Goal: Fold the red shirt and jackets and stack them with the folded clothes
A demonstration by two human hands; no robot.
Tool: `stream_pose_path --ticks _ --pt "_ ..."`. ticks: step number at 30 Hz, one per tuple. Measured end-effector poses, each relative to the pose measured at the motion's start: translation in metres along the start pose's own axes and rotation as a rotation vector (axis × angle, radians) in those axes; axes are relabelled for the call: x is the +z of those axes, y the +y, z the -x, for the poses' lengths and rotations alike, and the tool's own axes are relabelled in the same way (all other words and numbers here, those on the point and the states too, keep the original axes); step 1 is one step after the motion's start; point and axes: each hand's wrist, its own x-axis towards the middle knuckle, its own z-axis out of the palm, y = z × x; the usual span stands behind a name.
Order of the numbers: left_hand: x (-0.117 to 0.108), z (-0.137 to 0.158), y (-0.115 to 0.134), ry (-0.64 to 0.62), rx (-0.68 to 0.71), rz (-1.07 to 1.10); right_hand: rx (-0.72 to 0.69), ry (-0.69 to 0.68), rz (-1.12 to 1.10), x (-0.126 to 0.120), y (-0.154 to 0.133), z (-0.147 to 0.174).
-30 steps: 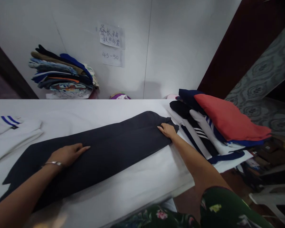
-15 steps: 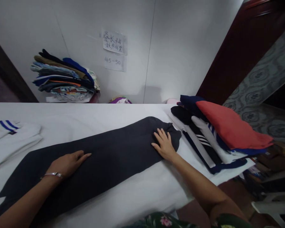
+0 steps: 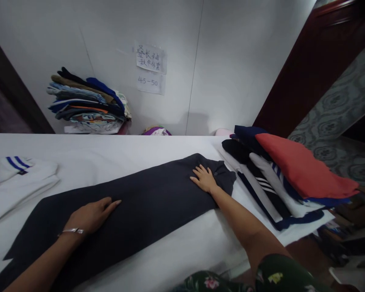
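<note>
A long, dark grey garment [image 3: 158, 190] lies folded lengthwise across the white-covered table, its far right end gathered and wrinkled. My left hand [image 3: 91, 215], with a bracelet at the wrist, rests on its left half. The thumb points out to the right, apart from the bent fingers, whose tips are partly hidden; the cloth around them looks smooth. Near the gathered end, my right hand [image 3: 204, 179] lies flat on the fabric with its fingers spread. The garment's lower left part runs under my left forearm and out of view.
A white garment with blue stripes [image 3: 24, 174] lies at the left. Folded clothes [image 3: 304, 162], red on top, are piled at the right end of the table [image 3: 188, 243]. Another clothes stack [image 3: 88, 101] stands behind the table, below left of paper signs [image 3: 151, 69] on the wall.
My right hand has slid slightly left over the garment, its fingers still spread. My left hand keeps its place on the cloth. The whole view has shifted a little.
</note>
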Motion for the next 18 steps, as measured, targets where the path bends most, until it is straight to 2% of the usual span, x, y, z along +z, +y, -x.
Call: stream_pose_path --ticks 5,9,14,18 --pt "0.003 0.002 -0.003 0.051 0.023 0.033 0.034 0.162 0.017 0.002 -0.005 0.017" --pt "0.007 0.000 -0.006 0.095 0.050 0.065 0.030 0.126 0.034 -0.009 -0.008 0.013" --pt "0.011 -0.002 -0.010 0.134 0.078 0.084 0.028 0.196 0.069 -0.036 -0.015 -0.026" --pt "0.012 0.000 -0.011 0.137 0.082 0.076 0.080 0.130 0.082 -0.041 -0.007 -0.062"
